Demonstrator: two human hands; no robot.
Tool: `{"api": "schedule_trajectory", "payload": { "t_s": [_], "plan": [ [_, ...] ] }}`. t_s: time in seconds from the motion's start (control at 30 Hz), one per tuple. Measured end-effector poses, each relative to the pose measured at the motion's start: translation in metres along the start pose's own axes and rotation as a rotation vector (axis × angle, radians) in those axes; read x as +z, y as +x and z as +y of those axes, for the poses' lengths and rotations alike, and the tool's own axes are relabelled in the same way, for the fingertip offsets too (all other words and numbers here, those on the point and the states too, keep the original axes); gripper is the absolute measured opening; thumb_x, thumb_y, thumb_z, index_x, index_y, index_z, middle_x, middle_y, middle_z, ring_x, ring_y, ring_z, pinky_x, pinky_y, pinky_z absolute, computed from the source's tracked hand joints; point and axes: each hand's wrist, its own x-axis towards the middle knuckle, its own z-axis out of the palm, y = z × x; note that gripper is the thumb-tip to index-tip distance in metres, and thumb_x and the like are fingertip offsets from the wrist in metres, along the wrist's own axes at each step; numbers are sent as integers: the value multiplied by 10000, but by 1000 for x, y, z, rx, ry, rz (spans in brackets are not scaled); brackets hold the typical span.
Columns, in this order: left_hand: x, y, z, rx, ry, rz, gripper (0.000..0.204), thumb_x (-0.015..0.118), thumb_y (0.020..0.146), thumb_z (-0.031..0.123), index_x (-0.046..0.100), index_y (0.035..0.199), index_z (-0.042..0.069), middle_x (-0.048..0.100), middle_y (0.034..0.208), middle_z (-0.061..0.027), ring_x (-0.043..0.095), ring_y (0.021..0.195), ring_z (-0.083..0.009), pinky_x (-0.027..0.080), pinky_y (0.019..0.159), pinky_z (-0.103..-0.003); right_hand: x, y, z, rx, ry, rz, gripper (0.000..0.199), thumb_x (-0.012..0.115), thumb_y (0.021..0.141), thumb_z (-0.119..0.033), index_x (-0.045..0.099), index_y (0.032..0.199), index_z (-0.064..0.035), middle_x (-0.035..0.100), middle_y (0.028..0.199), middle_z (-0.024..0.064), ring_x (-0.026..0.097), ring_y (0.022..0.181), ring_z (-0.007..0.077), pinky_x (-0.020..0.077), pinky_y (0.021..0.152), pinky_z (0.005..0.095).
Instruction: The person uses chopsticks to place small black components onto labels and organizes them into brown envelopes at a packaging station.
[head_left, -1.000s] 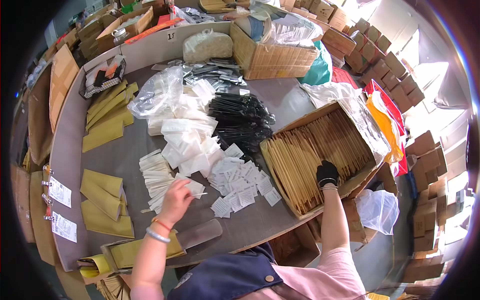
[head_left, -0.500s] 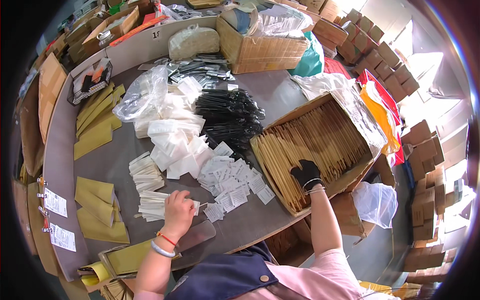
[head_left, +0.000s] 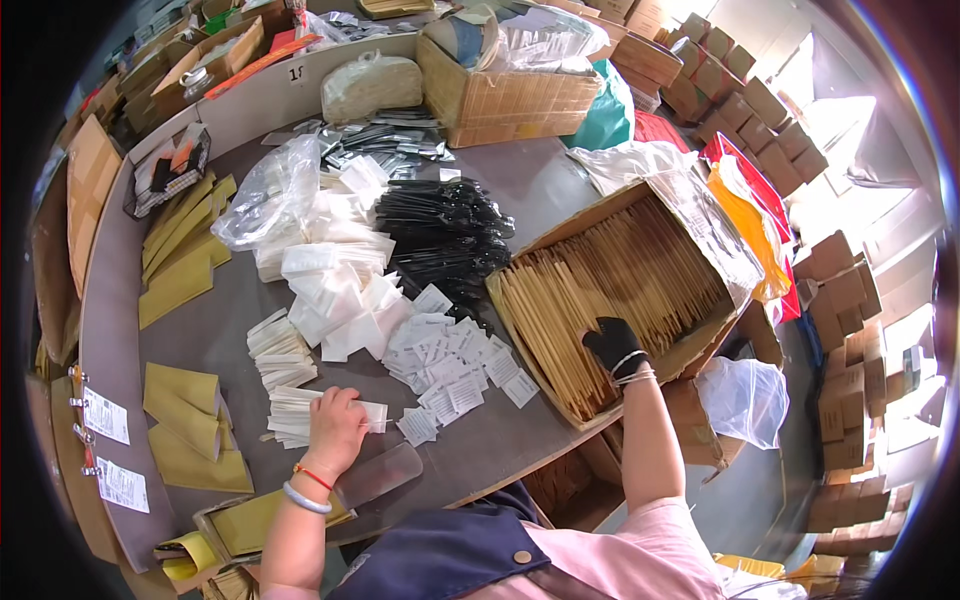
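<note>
My bare left hand [head_left: 338,428], a red cord and pale bangle at its wrist, closes its curled fingers over the lower stack of flat white packets [head_left: 288,415]. A white packet end sticks out to the right of the fingers. My right hand [head_left: 615,347], in a black glove, rests on tan envelopes [head_left: 560,335] standing on edge in a cardboard carton [head_left: 530,388]. Its thumb is spread from the fingers; the fingertips partly sink among the envelopes. Printed white slips [head_left: 440,365] lie between the hands. Behind the left hand sits a heap of white pouches [head_left: 340,285].
Black-wrapped pieces [head_left: 440,235] lie mid-table, with silvery packets [head_left: 385,140] beyond. Yellow-brown envelopes [head_left: 195,435] are at the left. A clear plastic piece [head_left: 380,475] lies by the near edge. Another carton [head_left: 510,105] stands at the back. A wire basket [head_left: 170,170] is at far left.
The view has shifted slightly. My left hand has slid a little to the left over the white packets. My right hand stays at about the same spot in the carton.
</note>
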Motion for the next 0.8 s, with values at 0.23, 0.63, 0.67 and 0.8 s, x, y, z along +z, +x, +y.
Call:
{"api": "schedule_trajectory", "payload": {
  "t_s": [0.23, 0.63, 0.67, 0.8],
  "plan": [
    [2, 0, -4, 35, -11, -24, 188, 786, 627, 87, 635, 738, 107, 590, 1108, -70, 522, 1084, -298, 397, 883, -448, -63, -111, -1, 102, 377, -52, 145, 669, 864, -129, 665, 825, 11, 596, 672, 3, 539, 678, 71, 454, 617, 266],
    [-16, 4, 12, 18, -101, -9, 195, 760, 661, 28, 606, 776, 65, 608, 1125, -116, 522, 1110, -354, 388, 951, -459, -41, -310, 118, 422, 128, -112, 107, 639, 844, -106, 676, 793, -19, 684, 736, 73, 639, 721, 154, 506, 700, 316],
    [-18, 5, 14, 12, -93, 7, 195, 760, 661, 28, 606, 776, 65, 608, 1125, -116, 522, 1110, -354, 388, 951, -459, -37, -308, 126, 504, 133, 24, 113, 640, 848, -107, 680, 791, -18, 691, 744, 79, 644, 722, 161, 507, 696, 321],
    [-25, 2, 27, -7, -158, 24, 182, 759, 669, 33, 610, 770, 61, 619, 1116, -119, 526, 1110, -354, 387, 957, -455, -34, -215, 66, 391, 480, 178, 208, 601, 892, -149, 669, 1040, -20, 706, 878, 101, 643, 834, 158, 500, 752, 322]
  ]
}}
